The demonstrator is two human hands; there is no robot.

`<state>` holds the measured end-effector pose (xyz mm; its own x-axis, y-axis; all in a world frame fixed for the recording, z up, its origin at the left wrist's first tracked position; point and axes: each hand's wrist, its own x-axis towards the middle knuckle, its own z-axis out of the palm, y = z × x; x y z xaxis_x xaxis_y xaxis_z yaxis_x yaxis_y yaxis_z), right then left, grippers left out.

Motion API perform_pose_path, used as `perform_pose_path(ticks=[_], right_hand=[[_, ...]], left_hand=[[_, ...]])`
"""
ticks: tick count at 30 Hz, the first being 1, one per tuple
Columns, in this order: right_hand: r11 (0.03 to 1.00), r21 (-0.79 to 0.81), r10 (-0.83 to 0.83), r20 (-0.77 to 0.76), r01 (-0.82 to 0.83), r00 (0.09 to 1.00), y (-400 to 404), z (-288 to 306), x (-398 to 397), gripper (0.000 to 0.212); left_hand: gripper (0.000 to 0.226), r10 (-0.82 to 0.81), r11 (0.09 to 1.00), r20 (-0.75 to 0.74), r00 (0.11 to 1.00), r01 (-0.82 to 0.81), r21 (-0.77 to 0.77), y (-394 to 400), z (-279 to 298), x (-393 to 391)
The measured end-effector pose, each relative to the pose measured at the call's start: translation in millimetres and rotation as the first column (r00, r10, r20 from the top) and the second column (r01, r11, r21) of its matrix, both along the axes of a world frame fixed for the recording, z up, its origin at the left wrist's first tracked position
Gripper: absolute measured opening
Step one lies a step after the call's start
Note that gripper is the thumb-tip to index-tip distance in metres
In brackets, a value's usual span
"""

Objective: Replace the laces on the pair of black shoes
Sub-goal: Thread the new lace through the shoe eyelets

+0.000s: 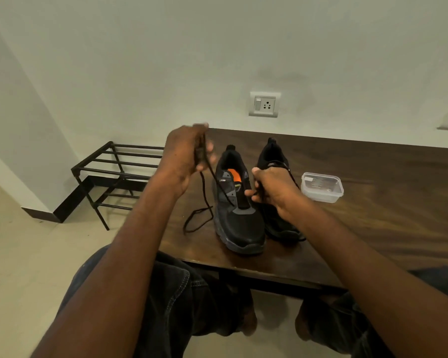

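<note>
— Head view. See what first?
— Left hand [185,157], lifted up, fingers curled tight round a black lace [207,187]. Thin, soft, like a string.
— And going where from that grip?
— Down and to the right, straight to the low holes of the near shoe [237,215]. Loose part hanging below the grip too, curling in a loop on the desk [373,215].
— Right hand [274,188]?
— Low down, just right of the shoe's open top. Fingertips pinching something small and dark there, maybe the lace's other end. Too dark to tell for sure.
— So which hand closer to the holes?
— Right one, nearly touching. Left one well above and off to the side.
— Shoe lying how?
— Toe toward the body, heel away. Long way pointing front to back, between both grips. Black mesh, bumpy rubber sole, orange inside.
— Other shoe [274,156]?
— Just beyond the right grip, side by side with the first, laces in.
— Anything else?
— Clear plastic box [322,187] with a lid, further right. Black metal rack [109,174] on the floor, left of the desk.
</note>
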<state>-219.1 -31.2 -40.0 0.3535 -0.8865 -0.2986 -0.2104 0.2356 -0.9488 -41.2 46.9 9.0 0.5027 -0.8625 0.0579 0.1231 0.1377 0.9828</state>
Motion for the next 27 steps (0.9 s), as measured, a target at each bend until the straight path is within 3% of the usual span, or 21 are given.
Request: perform_pose_path(ticks=[1,2,3,4,5,7,10,13,15,20,24,27], right_hand=[[0.992,-0.11,0.049,-0.107,-0.061,0.993,-1.0,-2.7,-1.2,0.013],[0.962,-0.219,0.109,-0.245,-0.165,0.963,-2.4,-5.0,-2.7,0.012],[0.912,-0.284,0.174,-0.388,-0.297,0.905,-3.0,-6.5,-3.4,0.014],[0.853,-0.301,0.227,-0.521,-0.426,0.823,-3.0,-7.2,-2.5,0.018],[0.802,-0.292,0.252,-0.626,-0.521,0.738,-1.9,-7.5,-0.7,0.023],[0.76,-0.282,0.217,-0.739,-0.585,0.638,2.7,-7.3,4.5,0.028],[0.79,-0.312,0.106,-0.778,-0.528,0.619,-0.5,-13.4,9.8,0.03],[0.812,-0.331,0.058,-0.774,-0.481,0.63,-6.4,-14.7,9.4,0.024],[0.756,-0.334,0.093,-0.797,-0.564,0.596,-10.3,-10.5,6.4,0.011],[0.679,-0.281,0.172,-0.837,-0.678,0.519,-15.0,-5.3,-1.9,0.041],[0.669,-0.373,0.129,-0.793,-0.642,0.595,-14.4,-14.0,0.2,0.022],[0.639,-0.375,0.09,-0.83,-0.671,0.55,-12.6,-13.7,5.1,0.027]], left_hand=[[0.022,0.027,0.992,0.161,0.987,-0.047,0.117,0.0,-5.6,1.1],[0.027,0.014,0.963,0.396,0.918,-0.119,0.243,-2.3,-15.9,3.0],[0.034,-0.056,0.915,0.621,0.782,-0.209,0.346,-3.5,-27.6,3.0],[0.041,-0.167,0.86,0.753,0.636,-0.279,0.427,-4.9,-38.9,0.3],[0.046,-0.287,0.807,0.783,0.552,-0.301,0.508,-6.8,-49.6,-4.2],[0.051,-0.461,0.715,0.704,0.54,-0.244,0.656,-10.0,-66.0,-15.5],[0.063,-0.533,0.658,0.658,0.532,-0.228,0.718,-15.8,-81.3,-22.6],[0.06,-0.521,0.657,0.64,0.564,-0.214,0.723,-19.1,-84.9,-22.4],[0.053,-0.52,0.653,0.631,0.576,-0.208,0.728,-20.7,-84.4,-22.8],[0.04,-0.436,0.725,0.768,0.469,-0.322,0.609,-19.2,-84.7,-23.5],[0.037,-0.411,0.735,0.776,0.479,-0.329,0.593,-18.8,-88.9,-20.5],[0.038,-0.405,0.732,0.769,0.495,-0.329,0.597,-20.0,-92.1,-16.9]])
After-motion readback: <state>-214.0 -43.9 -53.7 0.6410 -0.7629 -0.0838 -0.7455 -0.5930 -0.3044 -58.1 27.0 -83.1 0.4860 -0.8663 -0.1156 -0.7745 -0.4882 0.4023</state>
